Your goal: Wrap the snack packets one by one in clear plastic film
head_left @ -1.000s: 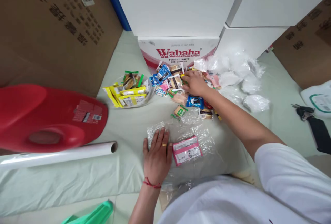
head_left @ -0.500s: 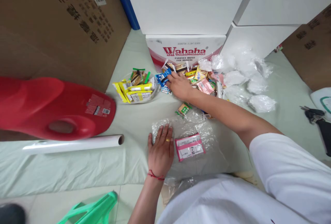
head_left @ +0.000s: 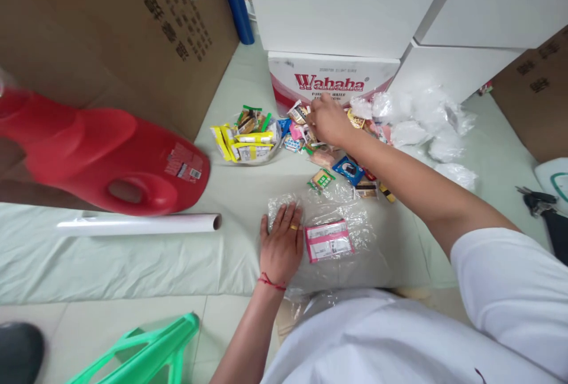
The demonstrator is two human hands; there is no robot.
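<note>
My left hand [head_left: 281, 245] lies flat with its fingers spread on a sheet of clear plastic film [head_left: 364, 248]. Beside its fingers, a pink-and-white packet [head_left: 329, 241] rests on the film. My right hand [head_left: 331, 120] is over the heap of small wrapped snacks, its fingers bent down and pressed together. What they hold, if anything, is hidden. Close to those fingers are a brown-and-white snack packet [head_left: 298, 113] and a blue-and-white packet [head_left: 293, 143]. A green-and-white snack [head_left: 321, 179] and a dark blue packet [head_left: 348, 169] lie nearer the film.
A clear bowl [head_left: 255, 160] of yellow packets stands left of the heap. Crumpled clear plastic bundles [head_left: 444, 147] lie on the right. Behind is a Wahaha carton [head_left: 284, 76]. A red jug [head_left: 155, 165] and white roll [head_left: 142, 224] are left; a green stool [head_left: 146, 354] is below.
My right hand has moved from the blue packet at the heap's left side, back and right towards the carton. My left hand stays flat on the film. The camera view has shifted slightly.
</note>
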